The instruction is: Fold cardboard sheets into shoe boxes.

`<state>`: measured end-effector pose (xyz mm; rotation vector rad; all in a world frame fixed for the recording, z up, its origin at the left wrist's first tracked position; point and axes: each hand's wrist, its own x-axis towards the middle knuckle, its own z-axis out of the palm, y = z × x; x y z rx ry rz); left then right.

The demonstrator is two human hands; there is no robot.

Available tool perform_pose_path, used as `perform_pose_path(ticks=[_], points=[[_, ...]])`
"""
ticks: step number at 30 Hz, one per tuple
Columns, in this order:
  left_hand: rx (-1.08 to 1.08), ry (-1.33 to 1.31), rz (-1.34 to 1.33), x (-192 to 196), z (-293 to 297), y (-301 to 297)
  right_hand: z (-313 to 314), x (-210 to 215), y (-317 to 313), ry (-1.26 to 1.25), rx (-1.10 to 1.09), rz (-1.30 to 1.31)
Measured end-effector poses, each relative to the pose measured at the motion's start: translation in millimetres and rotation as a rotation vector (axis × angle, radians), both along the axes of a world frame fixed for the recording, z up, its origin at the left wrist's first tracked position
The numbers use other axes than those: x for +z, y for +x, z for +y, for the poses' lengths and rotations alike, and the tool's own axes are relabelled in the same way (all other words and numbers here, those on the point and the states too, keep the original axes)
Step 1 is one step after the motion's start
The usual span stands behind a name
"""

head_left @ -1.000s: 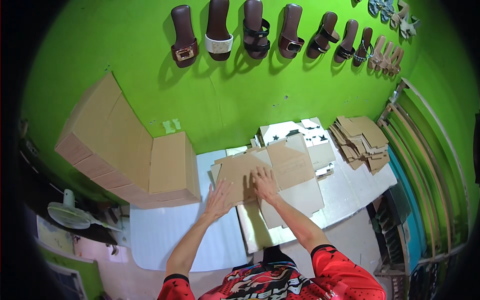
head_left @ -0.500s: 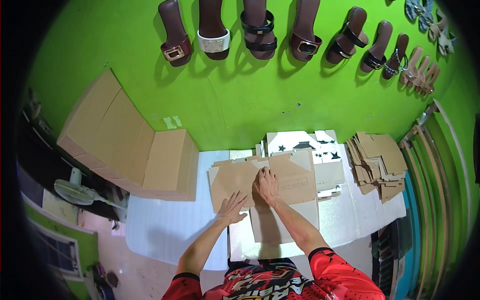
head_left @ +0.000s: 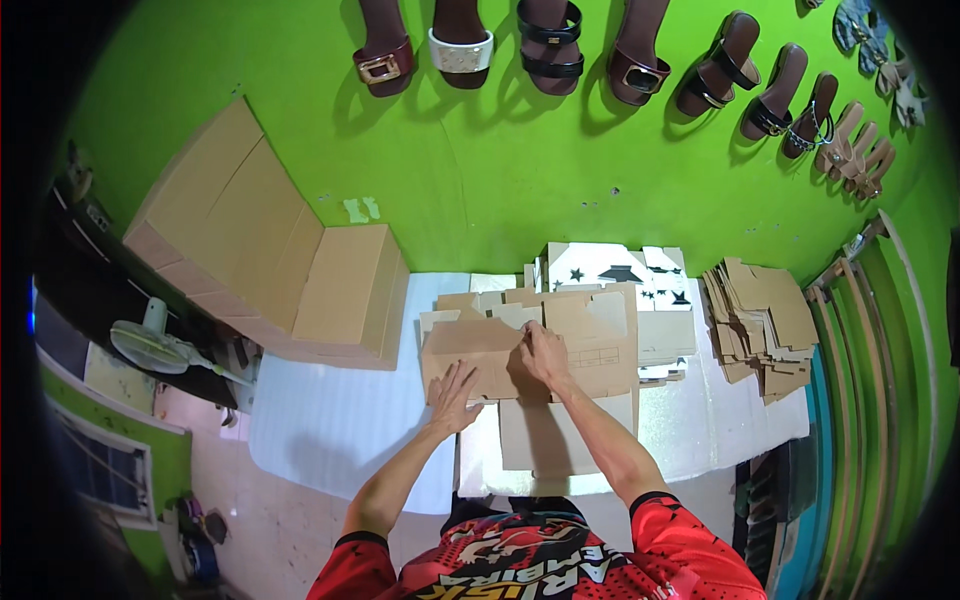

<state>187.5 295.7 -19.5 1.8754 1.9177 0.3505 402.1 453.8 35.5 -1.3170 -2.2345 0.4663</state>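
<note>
A flat brown cardboard box blank [head_left: 590, 325], creased and with a printed grid on its right part, lies across the table before me. My left hand [head_left: 455, 398] rests flat on its lower left part, fingers spread. My right hand [head_left: 544, 354] is closed, its curled fingertips at the inner end of a flap [head_left: 465, 333] on the left part. The fingers partly hide that edge. Beneath the blank, another cardboard piece [head_left: 530, 440] sticks out toward me.
Large closed cardboard boxes [head_left: 345, 290] stand at the left of the table [head_left: 330, 430]. Behind the blank is a stack of white sheets with dark star shapes [head_left: 610, 262]. More cut cardboard [head_left: 760, 310] is piled at right. Sandals [head_left: 550, 45] hang on the green wall. A fan [head_left: 150, 340] stands far left.
The upper left flap of the blank now lies folded down toward me, showing other cardboard behind it. My right hand stays at its inner end. The whole view has shifted slightly.
</note>
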Motion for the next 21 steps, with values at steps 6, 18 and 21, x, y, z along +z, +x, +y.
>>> perform_pose_path(ticks=[6, 18, 21], points=[[0.156, 0.056, 0.018, 12.4, -71.5, -25.3, -41.0, 13.6, -1.4, -0.266, 0.108, 0.323], [0.140, -0.002, -0.008, 13.9, -215.9, -98.7, -151.0, 36.8, -55.2, -0.550, 0.034, 0.439], [0.139, 0.008, -0.093, 13.4, -239.4, -106.3, -170.9, 30.1, -63.5, -0.500, -0.024, 0.428]])
